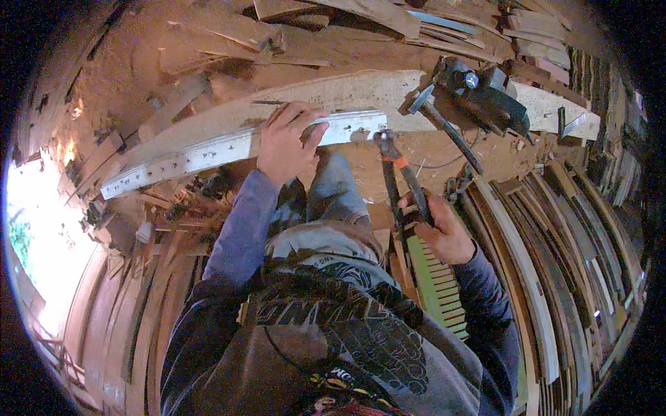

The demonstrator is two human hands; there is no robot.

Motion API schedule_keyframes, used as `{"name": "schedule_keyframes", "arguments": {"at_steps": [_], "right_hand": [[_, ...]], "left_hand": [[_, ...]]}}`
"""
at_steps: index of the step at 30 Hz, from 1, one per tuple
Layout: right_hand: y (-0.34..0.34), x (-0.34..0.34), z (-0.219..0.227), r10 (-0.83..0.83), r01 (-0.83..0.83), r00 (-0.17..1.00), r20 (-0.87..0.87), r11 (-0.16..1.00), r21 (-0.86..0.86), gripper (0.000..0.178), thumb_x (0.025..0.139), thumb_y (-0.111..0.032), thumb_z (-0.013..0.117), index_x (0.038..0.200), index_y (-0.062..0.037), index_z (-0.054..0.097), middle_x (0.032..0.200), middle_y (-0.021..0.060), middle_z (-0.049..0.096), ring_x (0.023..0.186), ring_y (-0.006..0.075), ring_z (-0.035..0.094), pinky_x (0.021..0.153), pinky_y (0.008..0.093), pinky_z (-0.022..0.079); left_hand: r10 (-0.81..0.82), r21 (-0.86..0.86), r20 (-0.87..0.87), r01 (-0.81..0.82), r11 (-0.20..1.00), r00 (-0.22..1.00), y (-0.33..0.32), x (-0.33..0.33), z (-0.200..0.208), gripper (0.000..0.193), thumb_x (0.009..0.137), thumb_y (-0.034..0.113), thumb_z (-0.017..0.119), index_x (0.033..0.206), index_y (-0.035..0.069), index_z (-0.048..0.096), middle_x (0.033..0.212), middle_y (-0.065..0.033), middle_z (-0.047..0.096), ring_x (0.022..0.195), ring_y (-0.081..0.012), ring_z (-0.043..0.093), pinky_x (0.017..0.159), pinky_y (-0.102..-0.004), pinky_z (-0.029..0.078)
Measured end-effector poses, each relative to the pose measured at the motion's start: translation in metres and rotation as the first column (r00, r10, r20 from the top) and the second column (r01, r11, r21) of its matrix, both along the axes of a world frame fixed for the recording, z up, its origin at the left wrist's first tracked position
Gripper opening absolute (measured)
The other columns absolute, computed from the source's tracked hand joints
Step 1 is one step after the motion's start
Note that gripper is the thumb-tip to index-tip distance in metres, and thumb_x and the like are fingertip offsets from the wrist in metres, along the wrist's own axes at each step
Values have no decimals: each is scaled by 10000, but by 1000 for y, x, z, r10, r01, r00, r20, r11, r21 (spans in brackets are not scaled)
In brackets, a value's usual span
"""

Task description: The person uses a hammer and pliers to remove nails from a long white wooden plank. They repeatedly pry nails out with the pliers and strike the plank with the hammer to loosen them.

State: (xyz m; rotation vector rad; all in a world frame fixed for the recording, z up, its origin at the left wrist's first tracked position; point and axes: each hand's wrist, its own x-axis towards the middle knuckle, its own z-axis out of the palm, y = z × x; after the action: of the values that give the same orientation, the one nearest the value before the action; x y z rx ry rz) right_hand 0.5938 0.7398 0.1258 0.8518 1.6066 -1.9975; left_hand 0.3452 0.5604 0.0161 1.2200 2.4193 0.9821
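Observation:
A long white strip of wood [208,154], dotted with nails or nail holes, lies along a pale plank [374,82] in front of me. My left hand [291,135] is curled over the strip near its right part, thumb and fingers gripping it. In my right hand [444,229] are long-handled cutters [414,187] with orange bands below the head. Their jaws are at the right end of the strip, beside a nail; whether they bite on it cannot be made out. A thin dark rod [267,102] lies just past my left hand.
A hammer [447,126] leans by a bulky dark tool [479,93] on the plank's right part. Long boards [534,277] are stacked at the right, more boards [149,305] at the left. Wood scraps [361,17] lie at the far side. A slatted green panel [433,277] stands beside my right forearm.

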Motion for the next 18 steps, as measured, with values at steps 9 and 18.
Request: {"name": "schedule_keyframes", "arguments": {"at_steps": [9, 18], "right_hand": [[-10, -24, 18, -173, 252, 958, 229, 887, -387, 352, 994, -100, 463, 1341, -42, 480, 1192, 78, 613, 1090, 225, 611, 937, 402, 487], [-5, -64, 32, -273, 482, 853, 446, 741, -468, 341, 995, -255, 515, 1294, -92, 522, 1247, 85, 605, 1134, 320, 603, 952, 467, 486]], "left_hand": [[-63, 60, 10, 62, 996, 998, -4, -4, -1, 156, 811, 217, 701, 942, 133, 697, 968, -6, 640, 949, -244, 621, 833, -396, 508], [-79, 72, -8, 79, 994, 997, -7, -10, 1, 153, 808, 249, 685, 921, 147, 685, 994, 9, 625, 948, -218, 601, 833, -405, 499]]}}
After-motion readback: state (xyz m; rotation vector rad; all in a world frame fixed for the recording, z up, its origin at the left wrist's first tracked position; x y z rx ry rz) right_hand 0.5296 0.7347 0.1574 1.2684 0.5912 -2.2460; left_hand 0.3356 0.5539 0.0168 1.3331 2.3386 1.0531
